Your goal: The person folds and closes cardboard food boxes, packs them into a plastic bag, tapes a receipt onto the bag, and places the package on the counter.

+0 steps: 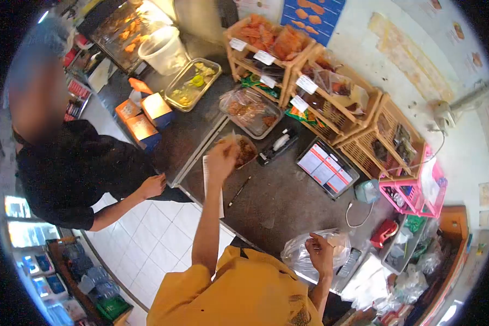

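Note:
My left hand (223, 161) reaches forward over the dark counter, fingers closed together at a tub of brown food (246, 152). Something pale and see-through shows at the fingertips, too small to make out. My right hand (320, 253) is at the near edge, fingers partly bent and apart, over a clear plastic bag (299, 251); it does not appear to grip the bag. Beyond my left hand stands a clear tray of wrapped food (251, 113). A pen (239, 192) and a white sheet of paper (220, 209) lie beside my left forearm.
At left stands a person in a black shirt (81, 168). A tablet (327, 167), a black holder (277, 146), and wooden racks (331, 119) of packets line the back. A tray of yellow-green food (193, 84), a white bucket (165, 51) and a red tape dispenser (384, 233) are around.

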A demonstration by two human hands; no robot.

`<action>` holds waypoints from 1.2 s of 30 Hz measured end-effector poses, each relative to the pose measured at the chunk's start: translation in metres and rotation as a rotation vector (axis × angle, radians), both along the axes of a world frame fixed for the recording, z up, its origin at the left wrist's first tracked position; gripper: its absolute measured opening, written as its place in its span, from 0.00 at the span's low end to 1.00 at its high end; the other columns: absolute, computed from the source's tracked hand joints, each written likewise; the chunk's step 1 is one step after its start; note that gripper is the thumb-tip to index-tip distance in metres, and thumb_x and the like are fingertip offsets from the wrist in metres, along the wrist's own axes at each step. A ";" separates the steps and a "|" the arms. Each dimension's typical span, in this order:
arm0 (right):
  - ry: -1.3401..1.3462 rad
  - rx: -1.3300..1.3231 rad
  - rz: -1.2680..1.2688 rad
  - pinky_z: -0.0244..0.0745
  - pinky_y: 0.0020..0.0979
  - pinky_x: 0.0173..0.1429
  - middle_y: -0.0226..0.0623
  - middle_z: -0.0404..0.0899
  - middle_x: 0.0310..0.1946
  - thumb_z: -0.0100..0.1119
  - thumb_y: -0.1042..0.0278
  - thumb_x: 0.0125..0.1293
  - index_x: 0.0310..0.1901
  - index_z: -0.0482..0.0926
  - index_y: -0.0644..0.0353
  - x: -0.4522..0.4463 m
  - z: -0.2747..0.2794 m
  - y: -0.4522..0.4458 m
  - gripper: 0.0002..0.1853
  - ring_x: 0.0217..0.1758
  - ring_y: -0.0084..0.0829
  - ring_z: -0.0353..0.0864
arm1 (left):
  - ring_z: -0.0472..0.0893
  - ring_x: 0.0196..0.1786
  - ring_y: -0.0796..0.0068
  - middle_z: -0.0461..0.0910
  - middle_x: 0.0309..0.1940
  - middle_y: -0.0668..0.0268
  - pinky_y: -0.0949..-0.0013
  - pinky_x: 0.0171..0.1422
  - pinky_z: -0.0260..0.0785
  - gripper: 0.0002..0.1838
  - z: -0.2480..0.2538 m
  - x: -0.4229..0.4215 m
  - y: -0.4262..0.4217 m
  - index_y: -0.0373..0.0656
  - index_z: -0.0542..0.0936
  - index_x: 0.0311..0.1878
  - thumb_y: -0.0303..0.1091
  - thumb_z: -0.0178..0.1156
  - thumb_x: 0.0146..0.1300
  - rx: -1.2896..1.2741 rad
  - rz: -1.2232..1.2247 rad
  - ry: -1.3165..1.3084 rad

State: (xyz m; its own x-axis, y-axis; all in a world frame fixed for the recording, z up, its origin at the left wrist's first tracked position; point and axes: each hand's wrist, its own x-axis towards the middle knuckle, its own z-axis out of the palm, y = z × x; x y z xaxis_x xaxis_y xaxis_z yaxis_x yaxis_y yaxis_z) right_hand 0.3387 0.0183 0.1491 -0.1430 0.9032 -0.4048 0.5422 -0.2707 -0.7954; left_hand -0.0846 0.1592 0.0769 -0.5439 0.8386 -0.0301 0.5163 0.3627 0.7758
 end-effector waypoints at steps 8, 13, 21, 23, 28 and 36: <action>-0.067 0.020 0.138 0.81 0.28 0.41 0.38 0.87 0.38 0.67 0.70 0.65 0.56 0.81 0.64 -0.027 -0.014 0.002 0.18 0.38 0.27 0.86 | 0.80 0.31 0.76 0.84 0.30 0.60 0.70 0.33 0.70 0.15 0.026 0.078 -0.056 0.36 0.84 0.45 0.39 0.68 0.65 0.334 0.005 -0.287; -0.099 0.003 0.334 0.82 0.31 0.44 0.42 0.87 0.39 0.68 0.67 0.64 0.56 0.81 0.63 -0.057 -0.027 0.015 0.20 0.38 0.31 0.88 | 0.76 0.26 0.81 0.80 0.24 0.70 0.74 0.30 0.68 0.10 0.006 0.095 -0.138 0.38 0.85 0.39 0.35 0.64 0.70 -0.076 -0.260 -0.589; 0.144 -0.066 0.664 0.81 0.34 0.51 0.42 0.87 0.44 0.67 0.64 0.65 0.56 0.82 0.60 -0.195 0.005 0.137 0.19 0.43 0.33 0.87 | 0.75 0.30 0.81 0.80 0.30 0.69 0.72 0.36 0.68 0.13 -0.065 -0.085 -0.039 0.37 0.81 0.52 0.36 0.60 0.73 0.392 0.479 -0.857; 0.367 -0.091 0.697 0.80 0.33 0.51 0.42 0.87 0.45 0.67 0.63 0.66 0.56 0.82 0.60 -0.257 0.006 0.195 0.18 0.43 0.32 0.87 | 0.76 0.32 0.81 0.81 0.34 0.67 0.72 0.37 0.68 0.16 -0.085 -0.134 0.004 0.38 0.79 0.57 0.38 0.59 0.73 0.427 0.656 -0.770; 0.224 0.436 0.833 0.80 0.44 0.51 0.50 0.85 0.37 0.63 0.63 0.59 0.41 0.85 0.63 -0.454 -0.071 0.354 0.14 0.42 0.48 0.86 | 0.81 0.37 0.70 0.83 0.43 0.62 0.67 0.44 0.73 0.23 -0.156 -0.214 0.081 0.36 0.76 0.64 0.42 0.57 0.75 0.508 0.736 -0.505; -0.127 0.852 0.866 0.82 0.48 0.46 0.58 0.85 0.33 0.60 0.69 0.53 0.36 0.87 0.64 -0.682 -0.164 0.483 0.12 0.40 0.52 0.87 | 0.82 0.56 0.60 0.82 0.56 0.51 0.62 0.60 0.72 0.26 -0.163 -0.220 0.120 0.34 0.75 0.65 0.45 0.57 0.75 0.387 0.642 0.007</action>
